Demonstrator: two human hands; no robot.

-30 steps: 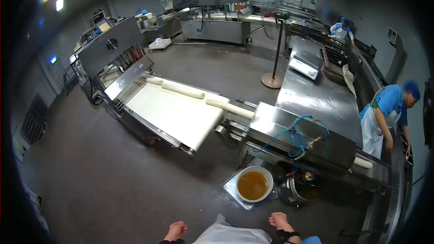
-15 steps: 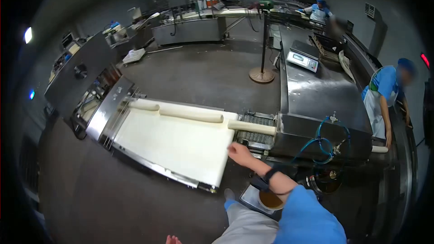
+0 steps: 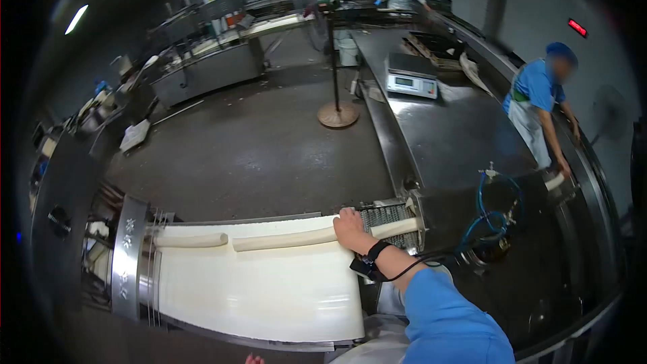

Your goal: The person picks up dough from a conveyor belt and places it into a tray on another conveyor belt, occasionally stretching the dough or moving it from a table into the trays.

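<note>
My right hand (image 3: 350,228) reaches out from a blue sleeve and lies over a long white dough roll (image 3: 283,238), fingers curled on it where the white conveyor belt (image 3: 263,293) meets the mesh infeed (image 3: 385,215) of a steel machine (image 3: 472,209). Past my hand the roll runs on into the machine. A shorter dough roll (image 3: 192,239) lies further left on the belt. A black band with a cable sits on my right wrist. Only the fingertips of my left hand (image 3: 255,359) show at the bottom edge.
A steel table (image 3: 458,135) with a weighing scale (image 3: 411,83) runs behind the machine. A pole on a round base (image 3: 337,114) stands on the grey floor. A person in blue with a white apron (image 3: 539,104) works at the right; others stand far back. Blue hoses (image 3: 495,209) loop on the machine.
I have moved closer to the belt. My right hand has risen from my side, reached to the belt's end and settled on the dough roll. The rolls have advanced toward the machine.
</note>
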